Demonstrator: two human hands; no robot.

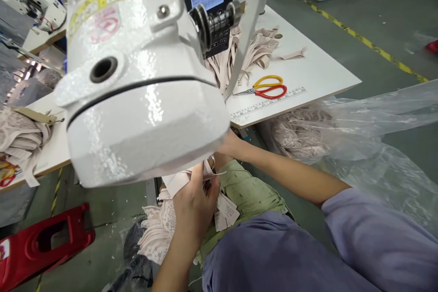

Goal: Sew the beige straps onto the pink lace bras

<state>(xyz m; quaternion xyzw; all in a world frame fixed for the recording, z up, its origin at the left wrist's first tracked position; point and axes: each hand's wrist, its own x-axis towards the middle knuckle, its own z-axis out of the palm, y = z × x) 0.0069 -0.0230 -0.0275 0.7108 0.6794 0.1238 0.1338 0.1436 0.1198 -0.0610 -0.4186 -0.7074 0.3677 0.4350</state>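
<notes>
A white sewing machine head fills the upper left and middle of the view, above my hands. Below its front edge my left hand is closed, thumb and fingers pinching a beige fabric band. A pale thread end sticks out to the right of those fingers. White printed labels hang beside the hand, and beige lace fabric drapes down to its left. My right hand reaches under the machine head near the table edge; its fingers are hidden there. A small shiny metal curve by the left fingertips is unclear.
On the white table lie scissors with yellow and red handles, a printed ruler and beige straps. Clear plastic and a lace pile sit right. A red stool stands lower left.
</notes>
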